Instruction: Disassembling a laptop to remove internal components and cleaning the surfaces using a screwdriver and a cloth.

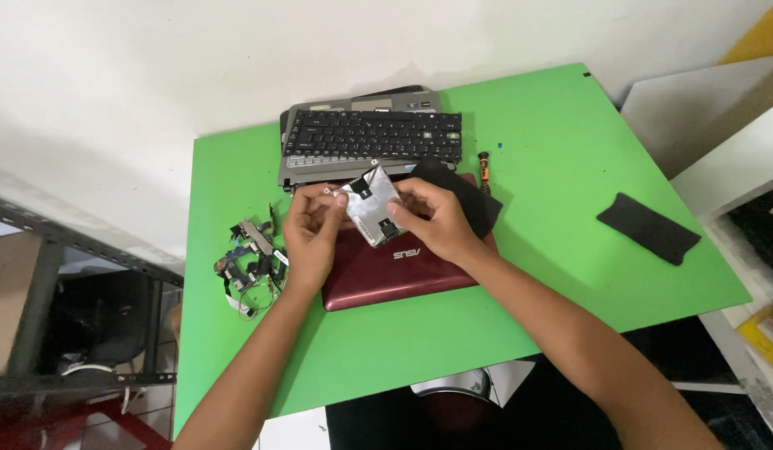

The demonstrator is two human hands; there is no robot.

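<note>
A big flat green table (553, 208) lies under both hands. Just below the hands sits a smooth dark red laptop lid (386, 279), shaped like a rectangle. Just above the hands is a grey laptop base with a bumpy black keyboard (371, 135). Far off past the right hand lies a flat black pad (649, 227). Beside the left hand is a messy pile of small parts and thin wires (251, 265).

The left hand (310, 233) and the right hand (432, 218) both pinch a shiny silver metal box (371, 204), flat and rectangular, one hand at each side. It is held up above the red lid. Its long side tilts, running from upper left down to lower right. A thin screwdriver (485, 169) lies just above the right hand.
</note>
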